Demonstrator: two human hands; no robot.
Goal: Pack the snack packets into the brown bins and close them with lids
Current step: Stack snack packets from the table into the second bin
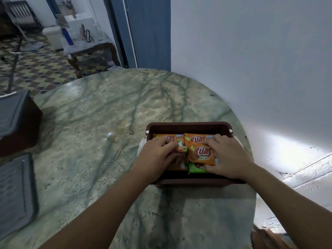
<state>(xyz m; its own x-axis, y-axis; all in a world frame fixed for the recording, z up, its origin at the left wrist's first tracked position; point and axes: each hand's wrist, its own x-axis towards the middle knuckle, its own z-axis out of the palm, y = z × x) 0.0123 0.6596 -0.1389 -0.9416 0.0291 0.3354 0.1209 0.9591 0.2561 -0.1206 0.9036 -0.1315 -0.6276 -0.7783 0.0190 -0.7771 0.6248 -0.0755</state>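
Note:
A brown bin [188, 127] stands open on the marble table, right of centre. Several orange snack packets [202, 154] lie inside it, and a green packet [195, 169] shows beneath them at the near side. My left hand [158, 156] rests palm down on the left packets, fingers curled over one. My right hand [228, 157] presses on the right orange packet, with fingers spread across its edge. Both hands are inside the bin's rim. Whether either hand grips a packet or only presses on it is unclear.
At the far left, a second brown bin with a grey lid [10, 114] on it stands at the table edge. Another grey lid [16, 193] lies flat nearer to me. A white wall runs close along the table's right side. Beyond the table is a tiled floor.

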